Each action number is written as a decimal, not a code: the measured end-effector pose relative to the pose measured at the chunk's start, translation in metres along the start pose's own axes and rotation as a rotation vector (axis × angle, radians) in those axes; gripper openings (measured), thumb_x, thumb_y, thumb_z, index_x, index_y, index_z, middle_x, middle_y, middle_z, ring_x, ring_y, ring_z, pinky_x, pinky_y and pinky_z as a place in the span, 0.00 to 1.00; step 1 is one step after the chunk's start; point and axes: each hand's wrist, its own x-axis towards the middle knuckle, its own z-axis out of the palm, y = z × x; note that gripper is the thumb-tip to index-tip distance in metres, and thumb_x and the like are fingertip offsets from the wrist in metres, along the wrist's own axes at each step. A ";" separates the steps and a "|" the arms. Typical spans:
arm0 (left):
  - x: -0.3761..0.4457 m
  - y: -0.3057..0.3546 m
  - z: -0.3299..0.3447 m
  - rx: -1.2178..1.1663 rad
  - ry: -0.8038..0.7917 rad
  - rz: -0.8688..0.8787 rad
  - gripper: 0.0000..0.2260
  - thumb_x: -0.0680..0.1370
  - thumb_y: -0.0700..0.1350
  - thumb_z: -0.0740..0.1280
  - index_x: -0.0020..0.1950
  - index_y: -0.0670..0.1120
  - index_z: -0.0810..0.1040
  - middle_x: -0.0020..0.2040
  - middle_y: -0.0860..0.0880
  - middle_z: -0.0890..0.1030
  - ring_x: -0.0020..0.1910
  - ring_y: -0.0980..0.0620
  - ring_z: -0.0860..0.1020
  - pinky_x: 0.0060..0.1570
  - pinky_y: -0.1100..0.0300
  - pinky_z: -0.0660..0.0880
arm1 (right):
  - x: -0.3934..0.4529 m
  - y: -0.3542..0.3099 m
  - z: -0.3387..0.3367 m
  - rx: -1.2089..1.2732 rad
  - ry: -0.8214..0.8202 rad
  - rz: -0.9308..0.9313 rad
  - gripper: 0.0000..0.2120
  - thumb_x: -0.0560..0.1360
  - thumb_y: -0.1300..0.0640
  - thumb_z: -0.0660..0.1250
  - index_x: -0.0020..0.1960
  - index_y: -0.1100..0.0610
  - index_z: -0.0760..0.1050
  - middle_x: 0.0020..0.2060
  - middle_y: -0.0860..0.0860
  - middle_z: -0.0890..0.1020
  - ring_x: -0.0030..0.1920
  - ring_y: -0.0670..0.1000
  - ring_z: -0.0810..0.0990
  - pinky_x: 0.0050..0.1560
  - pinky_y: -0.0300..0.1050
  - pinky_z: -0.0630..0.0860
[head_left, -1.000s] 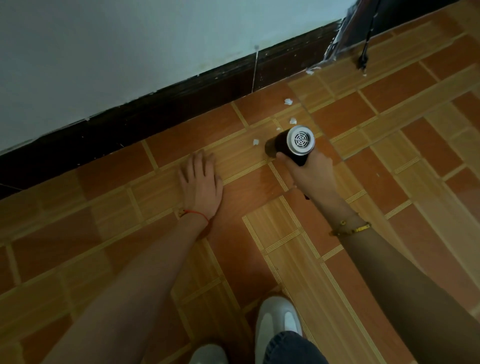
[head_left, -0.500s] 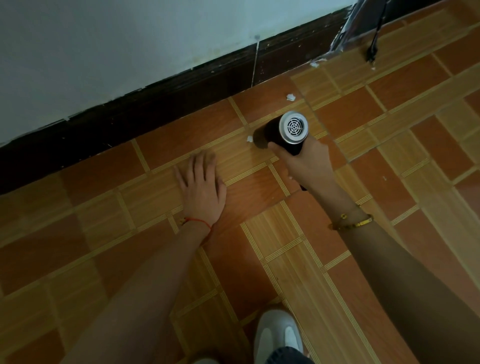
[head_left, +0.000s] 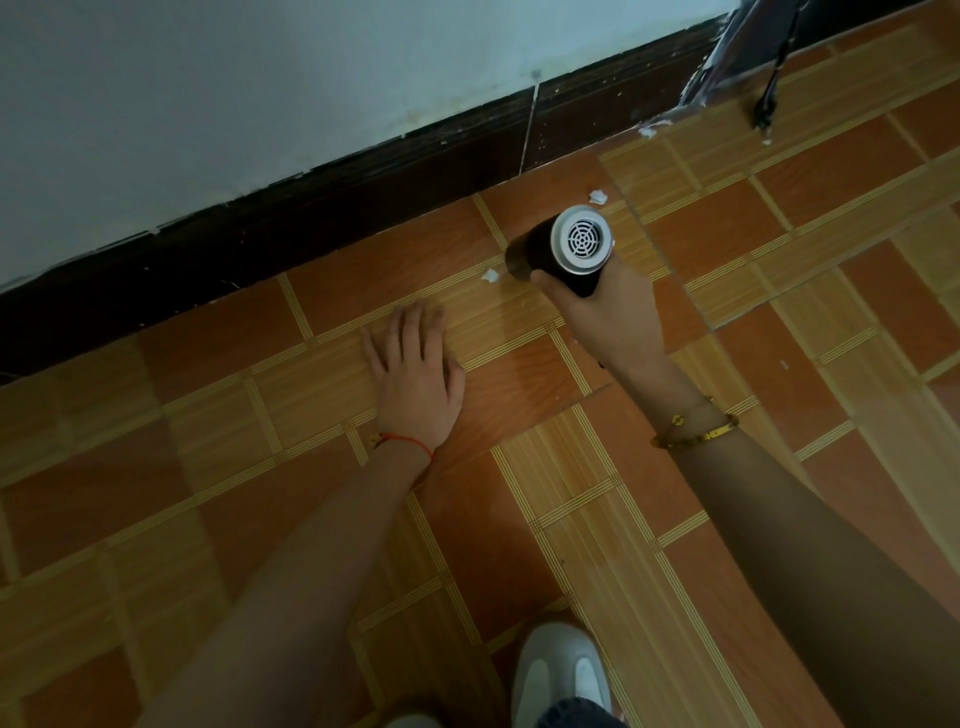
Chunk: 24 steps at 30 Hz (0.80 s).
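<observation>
My right hand (head_left: 610, 312) grips a black hair dryer (head_left: 563, 252) by its handle; its grey rear grille faces me and its nozzle points down-left at the floor. A white scrap (head_left: 490, 275) lies on the floor just left of the nozzle. A second white scrap (head_left: 597, 196) lies behind the dryer. My left hand (head_left: 415, 371) rests flat on the patterned vinyl floor (head_left: 571, 493), fingers straight and pointing toward the wall, left of the dryer.
A dark skirting board (head_left: 363, 192) runs under a pale wall (head_left: 260, 93) at the back. A black cord end (head_left: 763, 111) and more white bits (head_left: 647, 130) lie at the far right corner. My white shoe (head_left: 558, 675) stands at the bottom edge.
The dryer and my right hand have shifted slightly left, the nozzle closing on the white scrap nearest my left hand. One scrap near the dryer is out of sight now. My left hand stays flat.
</observation>
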 end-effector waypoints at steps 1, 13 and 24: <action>0.000 0.000 0.000 0.002 0.002 0.000 0.25 0.80 0.51 0.54 0.76 0.45 0.66 0.76 0.42 0.68 0.76 0.40 0.63 0.74 0.31 0.54 | 0.001 -0.001 0.000 0.007 -0.002 -0.008 0.29 0.72 0.37 0.69 0.66 0.53 0.73 0.50 0.47 0.84 0.51 0.49 0.82 0.47 0.46 0.79; 0.001 -0.002 0.001 -0.004 0.000 -0.003 0.25 0.81 0.52 0.54 0.77 0.46 0.65 0.76 0.43 0.68 0.77 0.41 0.63 0.75 0.32 0.53 | 0.002 -0.008 0.012 -0.027 -0.089 -0.075 0.27 0.73 0.38 0.70 0.65 0.53 0.74 0.52 0.46 0.83 0.51 0.47 0.80 0.41 0.34 0.70; 0.000 -0.001 0.000 -0.013 -0.007 -0.002 0.25 0.81 0.52 0.54 0.77 0.46 0.65 0.76 0.43 0.67 0.77 0.41 0.63 0.75 0.32 0.54 | 0.004 -0.001 -0.006 0.045 -0.240 0.054 0.26 0.73 0.40 0.70 0.62 0.56 0.74 0.35 0.43 0.78 0.32 0.43 0.79 0.34 0.38 0.74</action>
